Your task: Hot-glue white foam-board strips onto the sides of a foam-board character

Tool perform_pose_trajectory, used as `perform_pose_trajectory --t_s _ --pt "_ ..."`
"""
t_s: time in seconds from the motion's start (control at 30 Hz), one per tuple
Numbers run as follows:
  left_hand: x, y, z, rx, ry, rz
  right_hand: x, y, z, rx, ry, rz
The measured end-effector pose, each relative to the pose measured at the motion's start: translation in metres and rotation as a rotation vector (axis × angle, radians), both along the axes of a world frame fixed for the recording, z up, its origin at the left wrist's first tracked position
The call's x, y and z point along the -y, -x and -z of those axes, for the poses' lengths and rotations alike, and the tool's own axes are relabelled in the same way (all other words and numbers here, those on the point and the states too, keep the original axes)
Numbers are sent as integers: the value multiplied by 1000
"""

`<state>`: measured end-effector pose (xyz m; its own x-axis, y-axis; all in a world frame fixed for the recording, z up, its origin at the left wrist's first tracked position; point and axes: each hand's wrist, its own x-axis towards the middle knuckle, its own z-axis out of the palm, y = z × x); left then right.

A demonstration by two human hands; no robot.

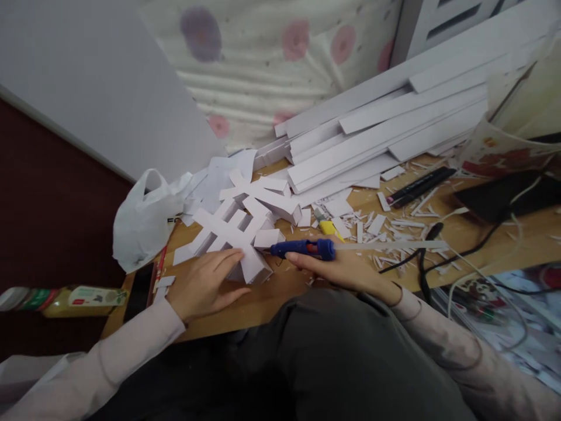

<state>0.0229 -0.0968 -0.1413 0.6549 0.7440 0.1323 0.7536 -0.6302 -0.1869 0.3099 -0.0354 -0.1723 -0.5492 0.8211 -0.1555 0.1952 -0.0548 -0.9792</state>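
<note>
My right hand (346, 270) is closed around a blue glue gun (302, 249), whose nozzle points left at a white paper block structure (232, 234) on the wooden table (280, 292). A clear glue stick (390, 246) sticks out of the gun's back end to the right. My left hand (205, 283) lies on the near side of the paper structure, its fingers stretched out and pressing on it. A second white paper shape (263, 196) lies just behind the first.
Long white paper strips (385, 128) are piled at the back right. Small paper scraps (372, 225), a yellow cutter (326, 227), black markers (421, 186) and black cables (438, 257) lie to the right. A white plastic bag (144, 219), a phone (140, 289) and a bottle (65, 298) sit left.
</note>
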Motion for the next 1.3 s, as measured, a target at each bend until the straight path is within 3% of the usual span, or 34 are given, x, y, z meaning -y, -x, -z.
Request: perform_pose_trajectory --t_s 0.1,0.2,0.53,0.8,1.3 --pt "1 -7 4 -8 -42 -24 -3 9 5 19 -108 54" --pt "0 -11 7 -44 -75 -9 -4 18 7 3 -120 83" --pt "-3 -7 10 -221 -282 190 3 32 25 -23 -346 84" --pt "-3 -11 15 -212 -382 237 6 41 34 64 -405 139" --pt "1 -3 21 -246 -374 222 6 51 42 120 -428 124"
